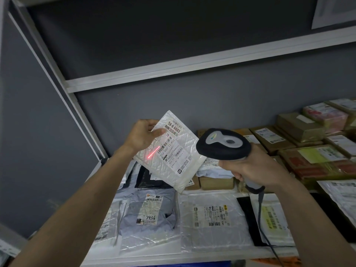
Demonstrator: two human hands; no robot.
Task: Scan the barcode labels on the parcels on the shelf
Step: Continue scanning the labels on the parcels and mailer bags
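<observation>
While the right hand (256,168) grips a barcode scanner (224,144), the left hand (142,135) pinches a light, crinkly bubble mailer (171,160) by its upper corner, left of the scanner; it likely flexes easily.

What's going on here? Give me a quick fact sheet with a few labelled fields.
left hand: holds a white padded parcel up, label facing the camera
right hand: grips a corded scanner
red beam: on the parcel, just left of its barcode
shelf: more parcels lying flat
</observation>
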